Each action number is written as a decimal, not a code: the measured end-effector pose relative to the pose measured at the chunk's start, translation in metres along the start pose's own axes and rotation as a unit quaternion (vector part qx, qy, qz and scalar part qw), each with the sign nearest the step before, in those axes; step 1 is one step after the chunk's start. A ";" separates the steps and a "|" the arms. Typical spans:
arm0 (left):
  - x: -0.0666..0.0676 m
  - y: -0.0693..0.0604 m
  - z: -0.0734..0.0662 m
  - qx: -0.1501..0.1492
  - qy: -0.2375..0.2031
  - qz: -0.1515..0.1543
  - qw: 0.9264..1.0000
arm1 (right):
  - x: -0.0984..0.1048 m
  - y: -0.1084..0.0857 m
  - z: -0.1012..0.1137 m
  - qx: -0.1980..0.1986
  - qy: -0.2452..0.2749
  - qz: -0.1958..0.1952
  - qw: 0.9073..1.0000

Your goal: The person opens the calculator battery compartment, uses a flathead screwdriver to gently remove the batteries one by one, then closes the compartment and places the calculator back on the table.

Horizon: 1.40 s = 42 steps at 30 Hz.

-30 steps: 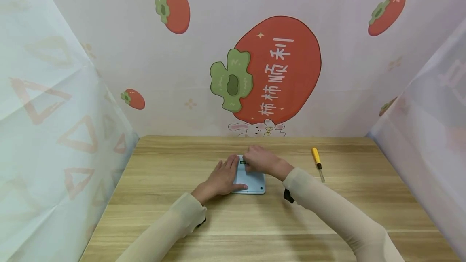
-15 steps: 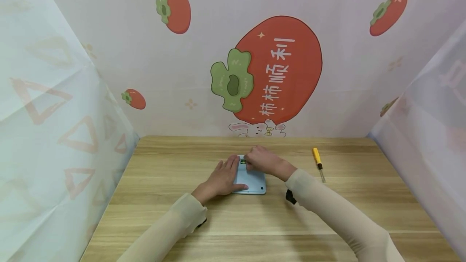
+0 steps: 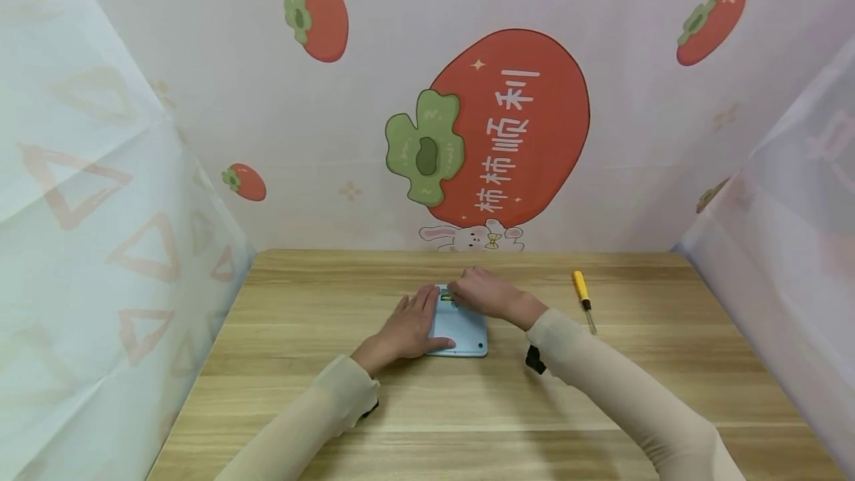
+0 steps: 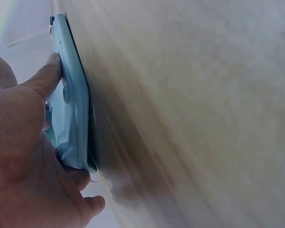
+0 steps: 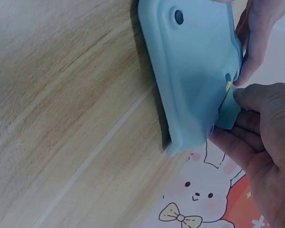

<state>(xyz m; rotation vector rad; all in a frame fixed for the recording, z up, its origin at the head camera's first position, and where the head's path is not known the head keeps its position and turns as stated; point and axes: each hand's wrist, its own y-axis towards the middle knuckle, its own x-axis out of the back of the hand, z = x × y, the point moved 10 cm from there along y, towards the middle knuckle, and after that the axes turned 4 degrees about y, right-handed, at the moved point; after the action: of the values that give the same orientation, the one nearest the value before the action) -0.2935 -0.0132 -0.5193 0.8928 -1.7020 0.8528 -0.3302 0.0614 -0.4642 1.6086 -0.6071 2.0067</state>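
A light-blue, rounded rectangular device [image 3: 464, 332] lies flat on the table. My left hand [image 3: 407, 329] rests on its left side, fingers extended near the edge and thumb on the upper face. My right hand [image 3: 484, 294] is at the far end, pinching a small light-blue cover [image 5: 229, 114] between thumb and fingers. In the right wrist view the cover stands tilted at an opening in the device, where a bit of yellow [image 5: 229, 86] shows. From the head view, a dark compartment with yellow-green inside [image 3: 446, 297] is visible between the hands. My right hand hides part of it.
To the right, a screwdriver [image 3: 583, 295] with a yellow handle lies on the wooden table [image 3: 320, 303]. A printed cloth wall [image 3: 320, 117] rises behind the table's back edge, and white cloth hangs on both sides.
My right hand has shifted slightly to the right with the cover, which now shows tilted up. Yellow-green has come into view in the compartment. My left hand and the device stay put.
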 end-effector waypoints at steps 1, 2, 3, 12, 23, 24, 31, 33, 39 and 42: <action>0.000 0.000 0.000 0.001 -0.001 0.000 1.000 | 0.000 0.000 0.000 0.000 0.005 -0.002 1.000; 0.000 0.000 0.000 0.001 -0.001 -0.002 1.000 | 0.001 0.000 0.001 0.001 0.007 -0.004 1.000; 0.000 0.000 0.001 0.002 -0.001 -0.002 1.000 | 0.001 0.000 0.001 0.002 0.007 -0.007 1.000; 0.000 0.000 0.000 -0.004 -0.001 -0.006 1.000 | 0.003 0.001 -0.005 0.001 0.037 -0.036 0.999; 0.001 0.000 0.001 0.000 -0.002 -0.004 1.000 | 0.007 -0.002 -0.028 -0.058 0.125 -0.062 0.989; 0.001 0.000 0.001 0.000 0.000 -0.004 1.000 | 0.007 -0.002 -0.031 -0.067 0.136 -0.066 0.986; 0.000 -0.001 0.002 0.005 -0.001 -0.001 1.000 | 0.003 -0.008 -0.059 -0.118 0.242 -0.102 0.958; 0.000 -0.001 0.002 0.005 -0.002 -0.002 1.000 | 0.003 -0.010 -0.065 -0.130 0.269 -0.114 0.948; -0.001 -0.001 0.003 0.011 -0.009 0.001 1.000 | -0.004 -0.019 -0.081 -0.187 0.363 -0.131 0.904; -0.001 -0.001 0.003 0.012 -0.010 0.004 1.000 | -0.010 -0.025 -0.089 -0.224 0.418 -0.135 0.870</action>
<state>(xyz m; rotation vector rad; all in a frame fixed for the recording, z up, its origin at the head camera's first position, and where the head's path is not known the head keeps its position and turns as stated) -0.2936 -0.0158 -0.5209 0.9155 -1.7166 0.8741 -0.3803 0.1345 -0.4915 0.4296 -0.4174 1.9097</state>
